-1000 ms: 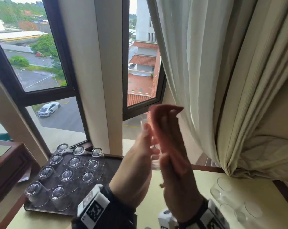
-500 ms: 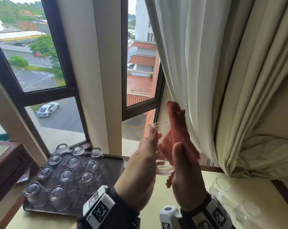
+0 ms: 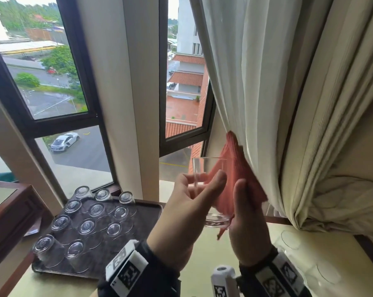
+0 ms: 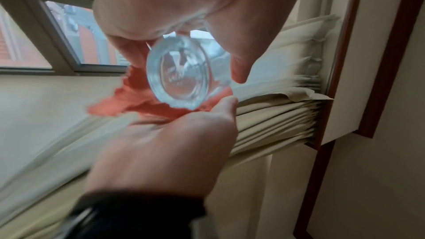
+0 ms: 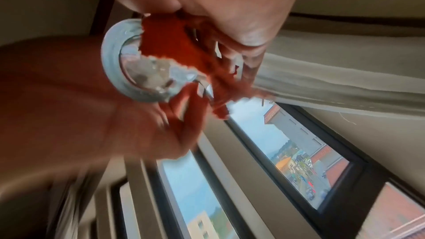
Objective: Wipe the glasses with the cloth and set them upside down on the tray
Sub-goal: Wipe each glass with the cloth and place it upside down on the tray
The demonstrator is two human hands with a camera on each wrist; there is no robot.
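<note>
Window-side curtain (image 3: 267, 103) was brushed by the ribbed pink cloth (image 3: 235, 179), lifted higher than before, held by right hand (image 3: 248, 221); smooth round glass (image 3: 205, 189) gripped by left hand (image 3: 181, 221).

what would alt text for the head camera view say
The left hand holds a clear glass while the right hand presses a pink cloth against it. Upside-down glasses stand on a dark tray to the left, below a window.
</note>
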